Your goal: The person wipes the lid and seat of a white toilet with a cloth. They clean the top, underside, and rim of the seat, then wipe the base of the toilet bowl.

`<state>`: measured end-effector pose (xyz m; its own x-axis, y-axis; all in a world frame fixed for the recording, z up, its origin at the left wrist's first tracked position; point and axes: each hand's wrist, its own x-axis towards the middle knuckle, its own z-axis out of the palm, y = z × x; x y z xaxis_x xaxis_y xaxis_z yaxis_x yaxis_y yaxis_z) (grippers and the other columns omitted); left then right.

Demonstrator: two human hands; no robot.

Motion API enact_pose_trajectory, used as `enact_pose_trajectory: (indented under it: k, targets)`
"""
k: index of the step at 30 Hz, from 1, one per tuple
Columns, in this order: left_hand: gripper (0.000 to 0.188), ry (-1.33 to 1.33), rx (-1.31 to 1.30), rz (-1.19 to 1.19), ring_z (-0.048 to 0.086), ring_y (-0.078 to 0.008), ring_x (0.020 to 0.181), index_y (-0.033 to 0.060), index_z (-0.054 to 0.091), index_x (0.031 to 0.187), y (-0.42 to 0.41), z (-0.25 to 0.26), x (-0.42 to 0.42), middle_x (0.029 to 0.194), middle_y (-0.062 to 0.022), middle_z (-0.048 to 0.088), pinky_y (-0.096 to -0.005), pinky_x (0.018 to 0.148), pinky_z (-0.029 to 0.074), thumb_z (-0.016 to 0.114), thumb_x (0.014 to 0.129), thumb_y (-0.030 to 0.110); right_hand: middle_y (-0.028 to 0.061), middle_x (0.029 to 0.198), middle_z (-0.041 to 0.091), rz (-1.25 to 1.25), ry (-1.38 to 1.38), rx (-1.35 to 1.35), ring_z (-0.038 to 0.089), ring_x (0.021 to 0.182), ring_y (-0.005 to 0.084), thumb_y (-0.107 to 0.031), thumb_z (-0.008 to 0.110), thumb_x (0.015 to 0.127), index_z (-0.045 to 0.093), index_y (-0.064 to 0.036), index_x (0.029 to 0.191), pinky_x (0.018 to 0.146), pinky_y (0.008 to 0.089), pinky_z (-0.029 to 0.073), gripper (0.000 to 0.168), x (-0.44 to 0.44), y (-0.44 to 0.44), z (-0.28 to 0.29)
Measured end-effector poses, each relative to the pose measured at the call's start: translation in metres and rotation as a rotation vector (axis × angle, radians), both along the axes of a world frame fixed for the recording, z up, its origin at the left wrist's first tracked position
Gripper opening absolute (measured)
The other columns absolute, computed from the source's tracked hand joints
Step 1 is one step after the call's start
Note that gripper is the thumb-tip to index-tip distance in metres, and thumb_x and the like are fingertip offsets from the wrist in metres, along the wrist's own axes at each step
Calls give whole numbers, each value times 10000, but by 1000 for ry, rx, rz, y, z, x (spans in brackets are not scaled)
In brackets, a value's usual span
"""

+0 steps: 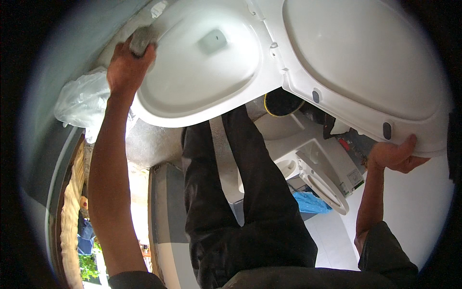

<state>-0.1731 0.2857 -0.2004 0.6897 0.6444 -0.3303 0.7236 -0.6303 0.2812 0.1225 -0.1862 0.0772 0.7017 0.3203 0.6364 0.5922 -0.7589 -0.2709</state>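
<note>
A white toilet bowl (202,83) fills the upper middle, with water at its bottom and a small dark speck there. My left hand (130,65) grips a blurred greyish pad or sponge (142,40) at the bowl's left rim. To the right, the raised toilet seat (355,115) bears grey oval bumpers, with the lid (361,54) showing inside its ring. My right hand (397,155) holds the seat's lower right edge, thumb on the near face and fingers behind; whether it also holds the lid is hidden.
A clear plastic bag (85,97) hangs left of the bowl. My legs in black trousers (249,202) stand below it. Beyond them are another white toilet seat (323,191), a blue plastic bag (311,202) and a dark round thing with a yellow rim (283,102). A doorway opens at lower left.
</note>
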Motion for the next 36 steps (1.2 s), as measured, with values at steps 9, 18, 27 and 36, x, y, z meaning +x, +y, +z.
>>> enact_pose_trajectory:
  k: [9, 18, 27, 36]
  targets:
    - [565, -267, -439, 615, 704, -232, 915, -31, 697, 1125, -49, -13, -178, 1012, -132, 750, -389, 798, 577, 798, 895, 475, 176, 1179, 630, -77, 68, 2, 725, 942, 329, -426, 737, 865, 475, -13, 1371, 808, 523, 675, 704, 5, -18, -4]
    - [638, -114, -329, 1047, 695, -258, 869, -62, 731, 1114, -173, -4, -174, 958, -155, 770, -449, 781, 554, 695, 969, 559, 162, 1142, 640, -27, 6, 50, 702, 929, 290, -302, 720, 900, 516, -22, 1346, 816, 507, 647, 564, 9, -12, -7]
    - [1097, -166, -607, 1873, 608, -375, 1091, -206, 571, 1314, -259, 14, -89, 1343, -277, 630, -503, 949, 469, 587, 871, 798, 122, 1069, 657, -199, -187, -194, 708, 844, 247, -377, 783, 879, 546, -45, 1211, 772, 459, 671, 526, 16, -22, -4]
    - [996, -324, -830, 2315, 527, -338, 1249, 29, 435, 1539, -324, 30, 6, 1520, -141, 481, -520, 902, 510, 533, 927, 809, 161, 1048, 673, -127, -44, 76, 712, 829, 274, -331, 754, 868, 585, -13, 1157, 696, 465, 673, 462, -3, 12, -7]
